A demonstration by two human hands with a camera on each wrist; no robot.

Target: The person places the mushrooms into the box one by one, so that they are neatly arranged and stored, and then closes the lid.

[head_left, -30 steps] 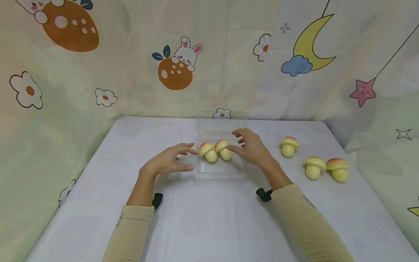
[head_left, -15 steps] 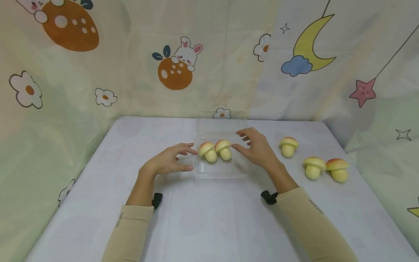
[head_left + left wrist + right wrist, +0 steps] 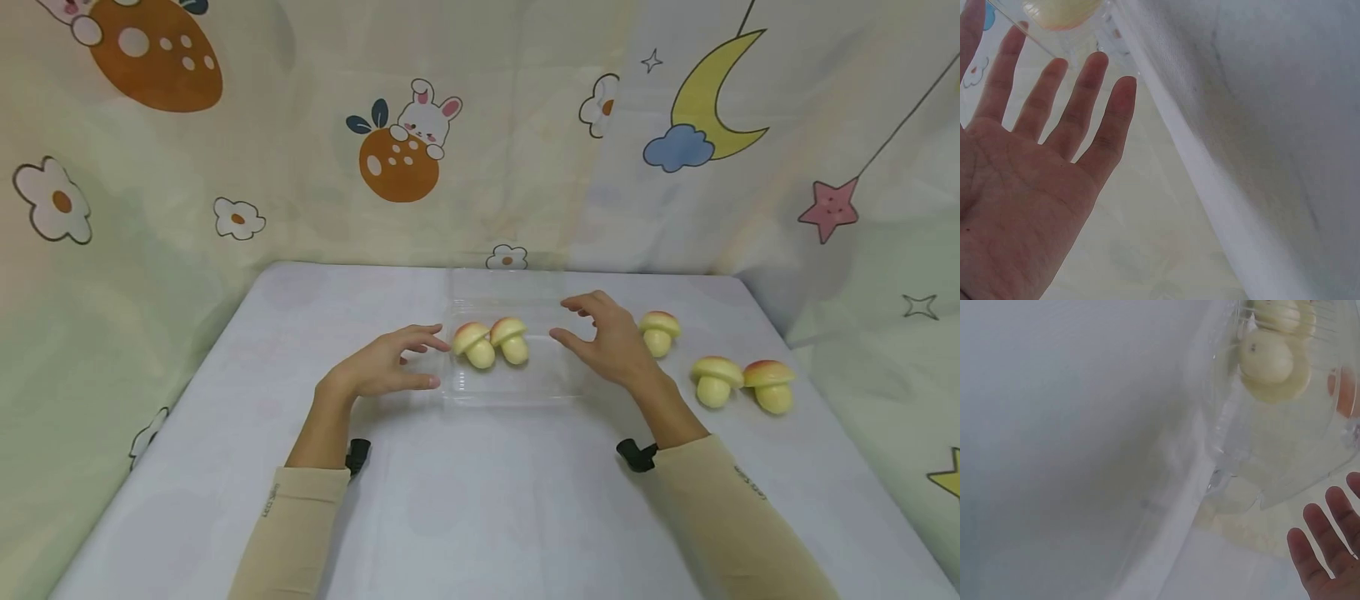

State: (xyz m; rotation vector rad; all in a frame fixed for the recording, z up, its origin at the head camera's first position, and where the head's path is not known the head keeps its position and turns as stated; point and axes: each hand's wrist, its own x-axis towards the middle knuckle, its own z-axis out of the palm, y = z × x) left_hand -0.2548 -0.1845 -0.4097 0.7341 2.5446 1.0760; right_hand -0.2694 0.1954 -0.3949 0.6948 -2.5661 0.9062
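Observation:
A clear plastic clamshell box [image 3: 517, 385] lies with its lid back on the table, two toy mushrooms side by side inside: a left mushroom [image 3: 474, 345] and a right mushroom [image 3: 509, 340]. Both have yellow caps tinged red and pale stems. At the box's left side is my left hand [image 3: 386, 362], fingers extended with the fingertips right at the wall. My right hand [image 3: 607, 337] is just off the box's right side, thumb and fingers spread and holding nothing. The right wrist view shows the mushrooms [image 3: 1266, 357] through the clear wall, and the right hand's fingers [image 3: 1319, 534] apart from it.
Three more toy mushrooms stand at the right of the white table [image 3: 450, 500]: a back one [image 3: 660, 333] partly behind my right hand, and a front pair [image 3: 716, 381]. A printed cloth curtain [image 3: 300, 167] hangs around the table's back and sides.
My right hand has moved right, away from the right mushroom in the box to beyond the box's right side. My left hand has stayed at the left wall.

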